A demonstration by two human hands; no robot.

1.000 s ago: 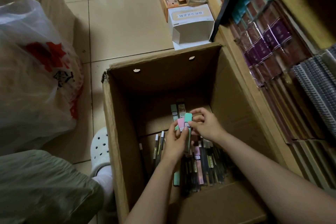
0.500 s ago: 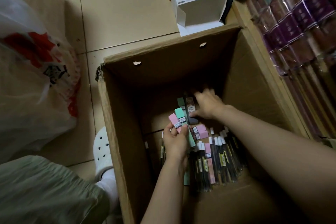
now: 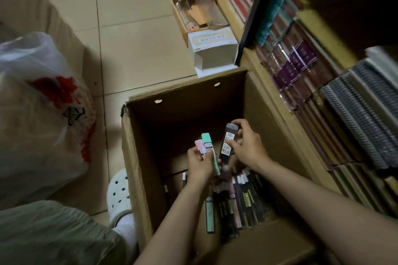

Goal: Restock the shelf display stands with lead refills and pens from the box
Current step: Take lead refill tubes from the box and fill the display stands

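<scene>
Change: the right hand (image 3: 247,146), half a second before laid low on the cases deep in the box (image 3: 137,157), was now raised, with a dark lead-refill case (image 3: 228,145) lifted in it.
Right grip: the dark case was pinched between thumb and curled fingers, held upright, its cap above the fingertips.
Left grip: a pink case (image 3: 200,147) and a mint-green case (image 3: 210,148) were kept clasped in the left hand (image 3: 199,163), fingers curled round their lower ends, tops fanned above.
Relative place: the dark case was held just right of the mint-green one, slightly apart.
Below the grips: pens and refills (image 3: 239,198) were lying on the box floor.
Arms: both forearms were reached down into the box.
</scene>
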